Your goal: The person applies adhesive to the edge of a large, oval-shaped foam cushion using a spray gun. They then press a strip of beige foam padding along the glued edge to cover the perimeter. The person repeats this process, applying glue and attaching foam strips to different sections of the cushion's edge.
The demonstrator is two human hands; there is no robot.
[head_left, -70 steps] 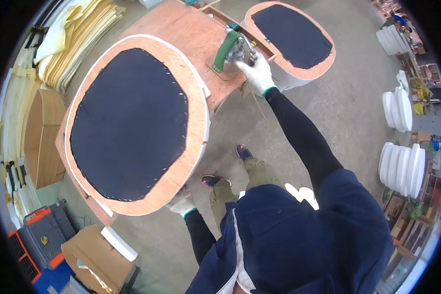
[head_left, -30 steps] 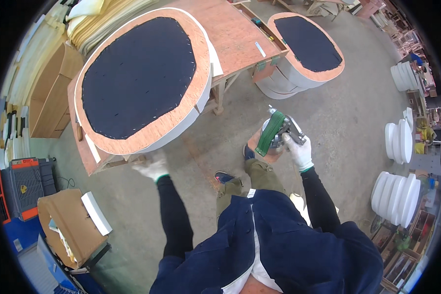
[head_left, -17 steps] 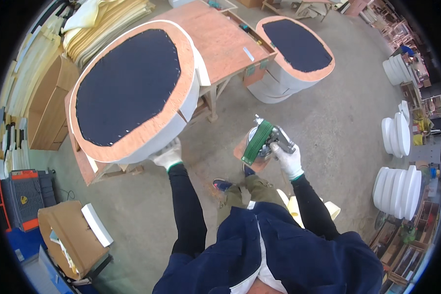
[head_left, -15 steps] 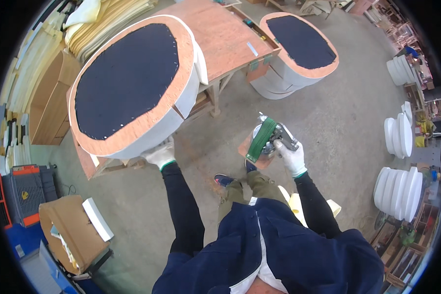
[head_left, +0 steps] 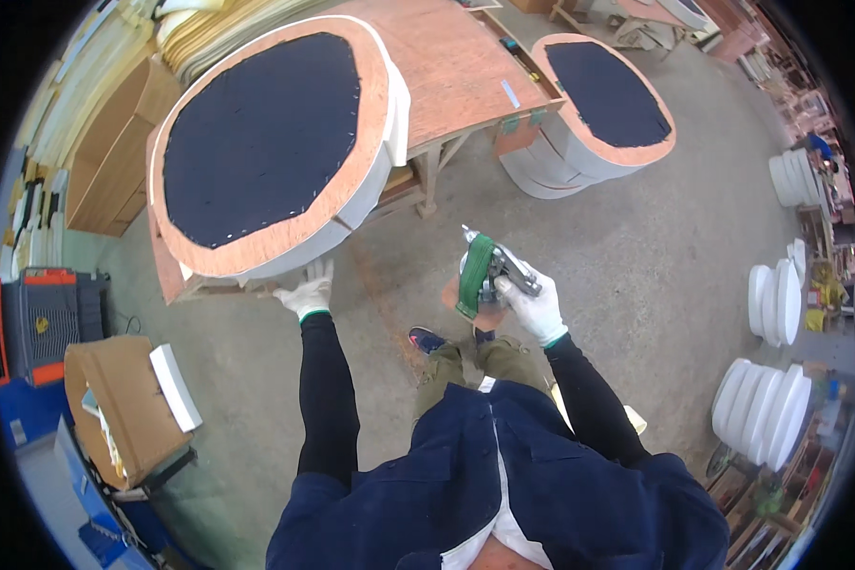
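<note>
My right hand [head_left: 536, 309], in a white glove, grips a metal spray gun [head_left: 508, 271] with a green band around its body. The gun is held in front of me above the floor, its nozzle pointing away. My left hand [head_left: 308, 291], also gloved, has its fingers spread close to the near lower edge of a large oval seat base [head_left: 370, 95]. Whether the fingertips touch that edge I cannot tell. The base has a wooden rim, a stapled black fabric centre and pale padded sides. It rests on a wooden workbench [head_left: 427, 57].
A second padded oval base [head_left: 610, 95] stands beyond the bench's right end. Foam sheets [head_left: 228, 38] are piled at the far left. An open cardboard box [head_left: 128, 408] sits at the left near a grey-orange machine [head_left: 57, 328]. White oval pads [head_left: 760, 408] stand at the right.
My left hand has come away from under the large base, its fingers now spread. The spray gun in my right hand has shifted a little left. The whole view has tilted slightly.
</note>
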